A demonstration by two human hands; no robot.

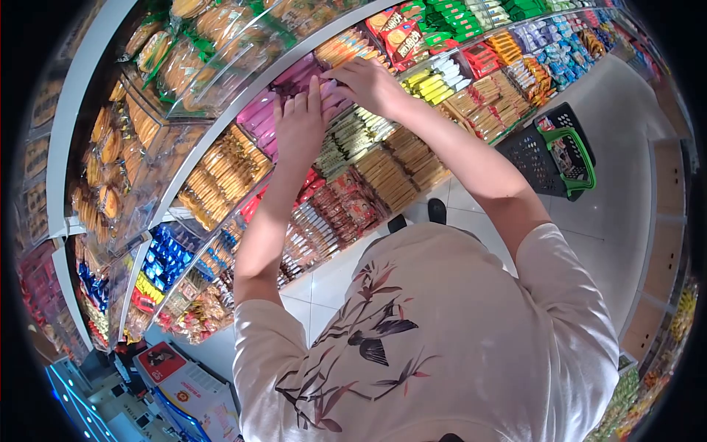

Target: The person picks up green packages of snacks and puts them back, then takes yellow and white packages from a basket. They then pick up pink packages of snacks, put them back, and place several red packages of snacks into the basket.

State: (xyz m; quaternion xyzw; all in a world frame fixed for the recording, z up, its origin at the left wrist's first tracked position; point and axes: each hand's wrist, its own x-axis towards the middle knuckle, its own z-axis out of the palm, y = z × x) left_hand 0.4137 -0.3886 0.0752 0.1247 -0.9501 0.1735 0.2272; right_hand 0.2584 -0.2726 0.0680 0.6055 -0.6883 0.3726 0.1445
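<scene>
Both hands are over a bin of pink-purple wrapped snack packets [258,118] on the slanted display. My left hand [302,121] lies on these packets with its fingers stretched away from me and slightly spread. Close to its right, my right hand [366,84] reaches in from the right, fingers extended leftward over the far part of the same bin. The index fingers of both hands nearly meet there. Some packets are hidden beneath the hands, and I see none lifted out.
Yellow-wrapped snacks [224,175] fill the bin to the left; green-and-white packets [346,140] lie nearer. Bagged bread [177,66] sits on a raised shelf at upper left. A black shopping basket with a green handle [582,177] stands on the floor at right.
</scene>
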